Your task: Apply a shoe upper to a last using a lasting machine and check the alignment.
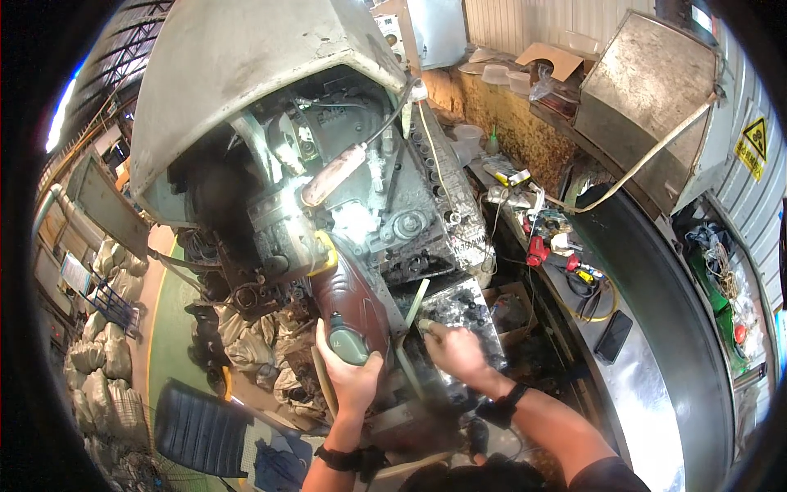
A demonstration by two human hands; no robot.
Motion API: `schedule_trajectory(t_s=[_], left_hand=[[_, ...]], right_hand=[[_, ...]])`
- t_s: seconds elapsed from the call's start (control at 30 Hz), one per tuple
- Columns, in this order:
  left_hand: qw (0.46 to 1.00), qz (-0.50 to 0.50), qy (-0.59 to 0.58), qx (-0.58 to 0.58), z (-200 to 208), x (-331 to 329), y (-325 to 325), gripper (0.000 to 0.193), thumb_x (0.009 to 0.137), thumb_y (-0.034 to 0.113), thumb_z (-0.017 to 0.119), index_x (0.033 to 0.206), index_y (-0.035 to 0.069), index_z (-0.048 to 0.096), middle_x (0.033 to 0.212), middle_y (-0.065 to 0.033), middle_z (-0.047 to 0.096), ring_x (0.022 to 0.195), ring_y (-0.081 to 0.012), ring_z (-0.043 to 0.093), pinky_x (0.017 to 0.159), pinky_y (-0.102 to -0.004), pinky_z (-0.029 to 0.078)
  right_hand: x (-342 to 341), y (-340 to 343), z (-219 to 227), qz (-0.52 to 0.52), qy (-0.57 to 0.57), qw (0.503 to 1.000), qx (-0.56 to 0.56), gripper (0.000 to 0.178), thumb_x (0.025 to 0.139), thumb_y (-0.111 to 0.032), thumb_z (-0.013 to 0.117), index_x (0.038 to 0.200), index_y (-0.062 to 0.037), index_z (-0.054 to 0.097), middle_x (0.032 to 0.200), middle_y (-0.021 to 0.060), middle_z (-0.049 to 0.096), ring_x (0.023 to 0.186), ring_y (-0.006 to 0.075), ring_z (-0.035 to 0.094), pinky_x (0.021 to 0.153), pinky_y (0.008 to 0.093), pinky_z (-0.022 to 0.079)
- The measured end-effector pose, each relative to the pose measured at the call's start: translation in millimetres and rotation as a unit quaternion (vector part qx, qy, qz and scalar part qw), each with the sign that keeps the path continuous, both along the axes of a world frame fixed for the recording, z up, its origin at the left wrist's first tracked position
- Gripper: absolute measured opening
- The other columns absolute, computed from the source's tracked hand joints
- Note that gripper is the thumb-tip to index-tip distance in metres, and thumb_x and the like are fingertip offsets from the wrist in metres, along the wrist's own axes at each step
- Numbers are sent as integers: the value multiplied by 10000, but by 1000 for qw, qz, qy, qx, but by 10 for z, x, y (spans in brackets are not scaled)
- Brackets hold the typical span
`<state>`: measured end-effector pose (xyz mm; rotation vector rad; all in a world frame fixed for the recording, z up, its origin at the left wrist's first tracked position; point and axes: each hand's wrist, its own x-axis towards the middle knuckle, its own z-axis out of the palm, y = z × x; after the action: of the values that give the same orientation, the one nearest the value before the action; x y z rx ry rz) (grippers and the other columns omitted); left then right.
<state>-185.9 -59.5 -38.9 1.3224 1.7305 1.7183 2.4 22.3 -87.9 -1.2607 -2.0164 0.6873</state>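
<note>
My left hand (352, 377) is closed round the near end of a dark red ribbed object with a rounded green end (354, 316); I cannot tell its kind. Its far end meets a yellow curved part (326, 252) at the opened machine (410, 221). To the right, my right hand (459, 354) is closed just above a greasy metal block (459, 307). A small pale bit shows at its fingertips, too small to name. Beside that hand a pale green strip (417, 299) stands tilted. A work lamp (334, 175) hangs in the machine, lighting its oily parts.
A large grey hood (246, 57) overhangs the machine. On the right, a metal bench holds red-handled tools (537, 250) and a phone (613, 336), beside a dark conveyor belt (656, 303). At the left stand a black chair (201, 426) and stacked sacks (102, 353).
</note>
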Motion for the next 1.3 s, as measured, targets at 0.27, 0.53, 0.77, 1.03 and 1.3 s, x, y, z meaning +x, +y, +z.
schedule_trajectory(t_s=[0.27, 0.53, 0.77, 1.03, 1.3], left_hand=[[1000, 20, 0, 5, -48, 14, -18, 1036, 718, -111, 726, 1587, 8, 175, 1401, -142, 469, 1229, -230, 534, 1073, -350, 426], [997, -8, -73, 9, -57, -34, -32, 978, 750, -74, 769, 1568, -22, 236, 1357, -115, 512, 1182, -207, 556, 1052, -351, 440], [981, 19, -52, 185, -21, -680, 140, 423, 1061, 149, 375, 1128, -123, 692, 1383, -246, 607, 1315, -304, 562, 1150, -407, 377], [915, -320, 215, 115, 432, -866, 741, 584, 1033, 376, 320, 898, -3, 743, 995, -123, 768, 1088, -300, 673, 1146, -485, 325], [928, -230, 197, 217, 168, -877, 727, 455, 990, 249, 355, 841, 46, 734, 932, -87, 751, 986, -293, 680, 1074, -459, 380]], right_hand=[[-5, -4, 7, -4, 8, 1000, -11, 212, 945, -227, 618, 1071, -85, 712, 767, 212, 708, 710, 419, 698, 689, 505, 570], [-17, 37, -50, -6, 11, 1000, -8, 197, 942, -219, 626, 1062, -88, 710, 735, 208, 700, 683, 413, 698, 668, 495, 574], [-22, 39, -6, -14, 25, 1000, 6, 221, 947, -174, 624, 1130, -96, 720, 716, 207, 689, 648, 393, 691, 617, 473, 561], [-27, 40, -60, -39, 52, 998, 11, 190, 950, -162, 632, 1087, -70, 727, 731, 207, 688, 637, 373, 692, 591, 450, 552], [-79, -39, 122, -27, 128, 991, 38, 279, 989, -198, 656, 1180, 0, 698, 762, 193, 715, 591, 238, 709, 541, 355, 546]])
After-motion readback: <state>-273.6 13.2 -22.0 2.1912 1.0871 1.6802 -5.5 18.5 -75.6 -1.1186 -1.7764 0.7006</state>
